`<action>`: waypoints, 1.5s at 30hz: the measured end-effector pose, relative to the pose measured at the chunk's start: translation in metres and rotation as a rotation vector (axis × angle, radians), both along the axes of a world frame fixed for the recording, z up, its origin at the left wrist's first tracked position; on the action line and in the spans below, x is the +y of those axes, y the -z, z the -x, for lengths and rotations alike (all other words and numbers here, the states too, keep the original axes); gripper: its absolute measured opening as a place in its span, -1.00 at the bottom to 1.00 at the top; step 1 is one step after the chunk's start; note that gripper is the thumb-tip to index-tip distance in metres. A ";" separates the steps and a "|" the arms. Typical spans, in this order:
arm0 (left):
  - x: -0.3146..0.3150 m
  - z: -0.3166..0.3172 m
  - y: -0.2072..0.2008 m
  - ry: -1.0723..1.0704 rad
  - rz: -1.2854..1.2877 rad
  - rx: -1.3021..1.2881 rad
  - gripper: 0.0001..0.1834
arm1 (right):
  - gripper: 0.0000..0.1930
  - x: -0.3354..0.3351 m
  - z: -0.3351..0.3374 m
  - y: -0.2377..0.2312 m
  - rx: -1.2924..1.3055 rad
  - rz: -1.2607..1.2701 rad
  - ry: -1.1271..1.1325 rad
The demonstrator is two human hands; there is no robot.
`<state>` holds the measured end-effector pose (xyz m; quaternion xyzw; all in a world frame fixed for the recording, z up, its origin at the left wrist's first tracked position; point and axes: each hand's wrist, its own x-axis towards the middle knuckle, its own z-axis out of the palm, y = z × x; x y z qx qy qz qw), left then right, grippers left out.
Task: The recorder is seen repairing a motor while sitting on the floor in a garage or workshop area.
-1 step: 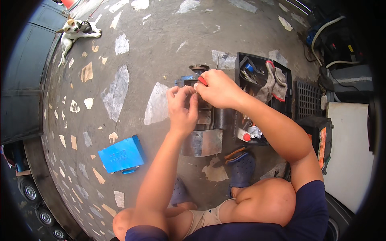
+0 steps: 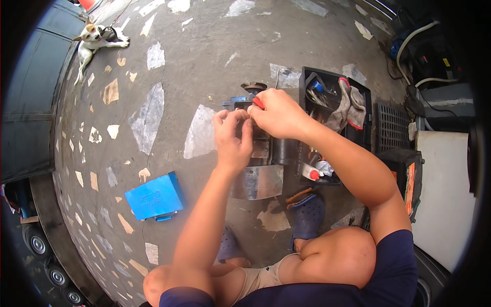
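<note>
I squat over a dark metal machine standing on the concrete floor, with a curved shiny metal plate at its near side. My right hand is closed around a red-handled tool at the machine's far end. My left hand rests on top of the machine right beside it, fingers bent and touching the spot below the tool; what they pinch is hidden.
An open black toolbox with tools, a small bottle and grey gloves lies right of the machine. A blue case sits to the left. A dog lies far left. A black grate and a white appliance stand at right.
</note>
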<state>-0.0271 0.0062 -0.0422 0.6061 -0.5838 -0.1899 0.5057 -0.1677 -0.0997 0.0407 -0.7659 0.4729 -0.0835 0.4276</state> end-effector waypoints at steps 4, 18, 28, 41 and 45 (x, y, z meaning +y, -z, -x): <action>0.001 -0.007 0.000 0.017 -0.013 -0.011 -0.87 | -0.68 0.004 -0.001 0.001 0.025 0.039 0.007; -0.002 -0.008 0.002 0.028 0.055 -0.130 -0.91 | -0.82 0.007 0.026 0.012 -0.151 0.359 -0.186; 0.002 -0.003 0.002 -0.027 0.013 0.018 -0.89 | -0.72 -0.054 0.089 -0.034 -0.109 0.682 0.170; 0.003 -0.011 -0.011 -0.053 -0.066 0.052 -0.80 | -0.73 0.039 0.051 0.006 -0.111 0.336 -0.115; 0.000 -0.014 -0.017 0.022 -0.099 0.087 -0.83 | -0.75 0.043 0.046 0.013 -0.203 0.368 -0.041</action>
